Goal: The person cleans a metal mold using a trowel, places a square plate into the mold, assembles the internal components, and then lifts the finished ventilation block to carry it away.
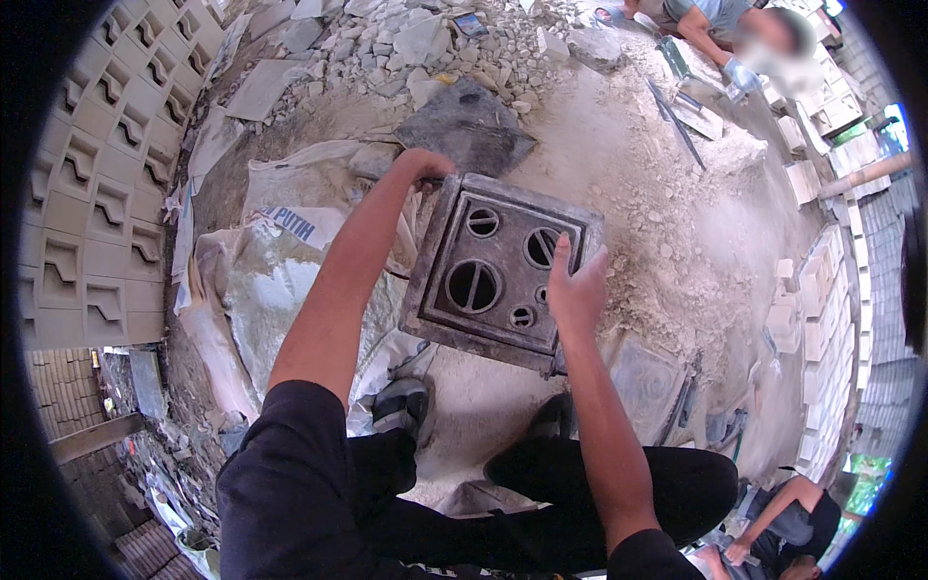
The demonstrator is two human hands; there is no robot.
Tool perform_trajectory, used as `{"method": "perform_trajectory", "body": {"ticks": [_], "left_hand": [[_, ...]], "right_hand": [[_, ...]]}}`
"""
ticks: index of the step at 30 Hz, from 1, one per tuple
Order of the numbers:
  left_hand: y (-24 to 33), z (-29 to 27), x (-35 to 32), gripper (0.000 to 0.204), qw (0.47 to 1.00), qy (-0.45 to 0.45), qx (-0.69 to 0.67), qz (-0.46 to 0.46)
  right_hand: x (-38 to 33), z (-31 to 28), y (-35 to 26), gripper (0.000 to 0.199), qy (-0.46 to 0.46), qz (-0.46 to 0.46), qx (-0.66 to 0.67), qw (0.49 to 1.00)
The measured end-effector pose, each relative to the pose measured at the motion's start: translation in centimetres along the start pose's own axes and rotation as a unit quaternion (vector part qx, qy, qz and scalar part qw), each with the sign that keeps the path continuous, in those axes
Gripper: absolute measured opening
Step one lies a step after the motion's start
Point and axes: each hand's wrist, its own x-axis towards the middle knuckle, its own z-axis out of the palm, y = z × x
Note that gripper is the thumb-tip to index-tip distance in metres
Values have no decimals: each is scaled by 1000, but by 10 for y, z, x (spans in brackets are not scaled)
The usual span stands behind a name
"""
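The square metal box [509, 267] is in front of me, between my hands and a little beyond my feet, its dark, dusty top turned up toward me with barred round holes in it. I cannot make out what lies inside those holes, and its underside is hidden, so I cannot tell whether it rests on the ground. My right hand [578, 290] is closed over the box's right edge, thumb laid along the top and fingers running out of sight down the side; it covers part of one small hole. My left hand [432, 166] is curled at the box's far left corner, its fingers mostly hidden and in shadow, so I cannot tell how firmly it is closed.

Beyond the box lies a dark flat slab [469, 126], and past that a spread of broken rubble [416, 41]. Left of the box is a crumpled pale sack [280, 275], partly covered by my forearm. Nearer me than the box are my left shoe [399, 406] and my right shoe [551, 418], the right one barely showing. Far right beyond the box, a co-worker's gloved hand [742, 75] shows, their body cut off. Well left of the box stand stacked pale blocks [106, 184], curving away into the dark rim.
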Motion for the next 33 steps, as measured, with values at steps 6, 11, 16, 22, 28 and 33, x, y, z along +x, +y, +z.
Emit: {"method": "perform_trajectory", "body": {"ticks": [6,11,16,22,28,33], "left_hand": [[17,16,-43,50,875,449,102,151],[-2,30,-86,49,836,514,0,190],[31,125,-108,60,843,521,33,129],[54,151,-165,70,858,481,160,83],[64,170,-191,71,878,423,215,58],[151,185,-211,54,876,358,259,194]], "right_hand": [[2,-7,-1,80,-14,16,-1,1000],[2,-7,-12,68,-39,35,55,997],[9,3,8,64,-21,23,68,997],[19,9,30,70,-63,-28,112,991],[44,-36,44,70,-228,-75,18,971],[57,-135,43,63,-180,-143,-64,971]]}}
